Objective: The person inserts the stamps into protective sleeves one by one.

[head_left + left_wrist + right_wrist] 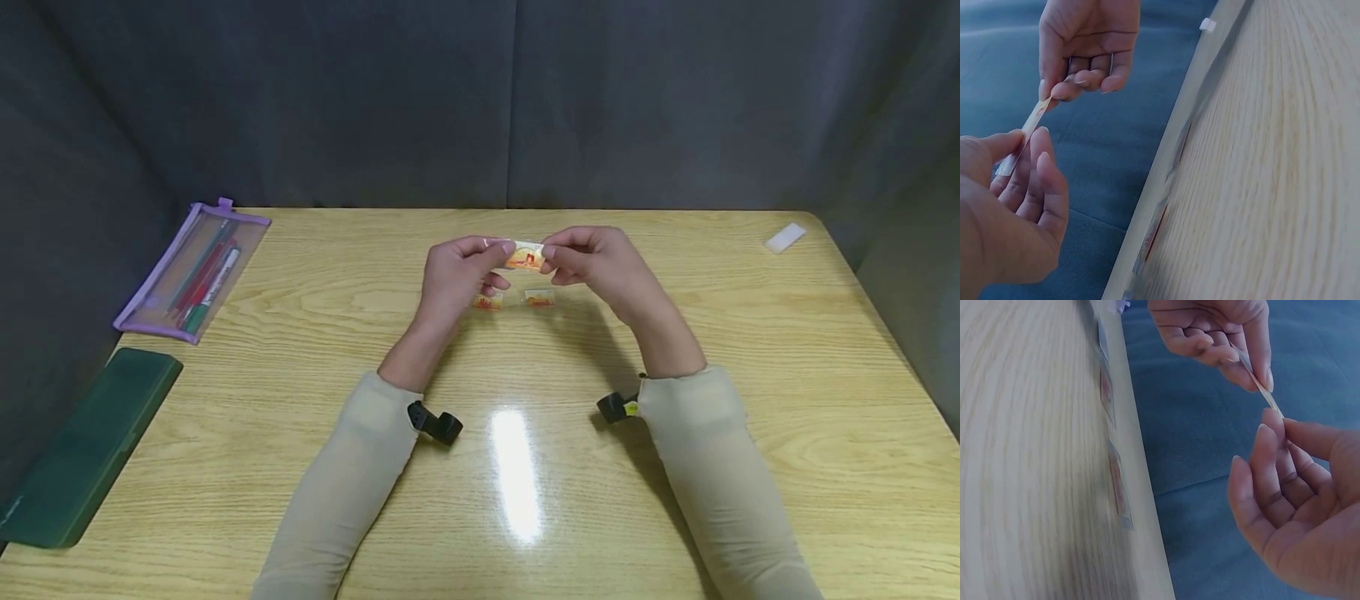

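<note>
Both hands hold a small flat packet (528, 256) with yellow and orange print, raised above the table. My left hand (459, 275) pinches its left end between thumb and fingers. At the other end, the thumb and fingertips of my right hand (603, 265) pinch it too. Seen nearly edge-on in the left wrist view, the packet (1036, 115) looks thin and stretched straight between the hands. Two similar printed packets lie on the table below: one packet (491, 302) partly behind the left fingers, the other packet (539, 297) to its right.
A purple-edged clear zip pouch (157, 308) with pens inside lies at the table's left. Nearer me is a long dark green case (93, 442). A small white block (785, 237) sits in the far right corner. Dark curtains (360, 108) stand behind the wooden table (300, 275).
</note>
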The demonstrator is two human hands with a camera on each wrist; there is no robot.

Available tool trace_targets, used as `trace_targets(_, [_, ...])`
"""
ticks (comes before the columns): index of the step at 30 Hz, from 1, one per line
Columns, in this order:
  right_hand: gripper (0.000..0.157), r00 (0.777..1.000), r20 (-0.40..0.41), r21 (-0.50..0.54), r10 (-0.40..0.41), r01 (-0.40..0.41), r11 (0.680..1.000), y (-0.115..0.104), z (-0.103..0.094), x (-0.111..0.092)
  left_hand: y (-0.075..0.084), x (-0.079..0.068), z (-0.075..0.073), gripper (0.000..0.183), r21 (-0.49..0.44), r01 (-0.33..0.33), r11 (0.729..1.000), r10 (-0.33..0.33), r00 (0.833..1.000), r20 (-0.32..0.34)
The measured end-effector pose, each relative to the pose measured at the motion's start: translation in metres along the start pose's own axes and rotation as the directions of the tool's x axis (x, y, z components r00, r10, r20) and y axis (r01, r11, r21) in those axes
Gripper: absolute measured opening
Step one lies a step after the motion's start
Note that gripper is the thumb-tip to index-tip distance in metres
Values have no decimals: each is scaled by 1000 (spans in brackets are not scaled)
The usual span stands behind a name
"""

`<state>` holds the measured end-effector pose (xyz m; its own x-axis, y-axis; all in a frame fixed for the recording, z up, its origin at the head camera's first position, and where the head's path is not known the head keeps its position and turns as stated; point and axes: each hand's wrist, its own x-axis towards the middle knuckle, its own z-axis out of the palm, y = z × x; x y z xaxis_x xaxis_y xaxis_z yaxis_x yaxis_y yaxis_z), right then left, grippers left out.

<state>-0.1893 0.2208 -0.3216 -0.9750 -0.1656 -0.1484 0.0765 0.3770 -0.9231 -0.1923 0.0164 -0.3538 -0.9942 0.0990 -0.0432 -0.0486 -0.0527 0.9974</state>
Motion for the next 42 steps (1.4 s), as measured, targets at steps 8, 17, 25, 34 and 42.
trace_targets(8, [23, 1000, -10, -6, 5, -5, 1000, -1, 5, 1, -1, 0, 4, 26, 4, 26, 1000, -26, 999, 18])
trace_targets(17, [26, 1000, 20, 4, 10, -10, 1000, -1, 5, 0, 0, -1, 5, 26, -40, 29, 999, -28, 999, 29])
trace_targets(25, [26, 999, 31, 22, 10, -11, 1000, 0, 1, 0, -1, 1, 2, 28, -24, 30, 999, -28, 998, 64])
trace_targets(34, [25, 1000, 14, 15, 15, -16, 1000, 2, -1, 1, 5, 2, -7, 31, 35, 67, 997, -70, 992, 110])
trace_targets(42, [24, 1000, 12, 18, 12, -12, 1000, 3, 0, 2, 5, 2, -6, 29, 66, 75, 995, -81, 992, 99])
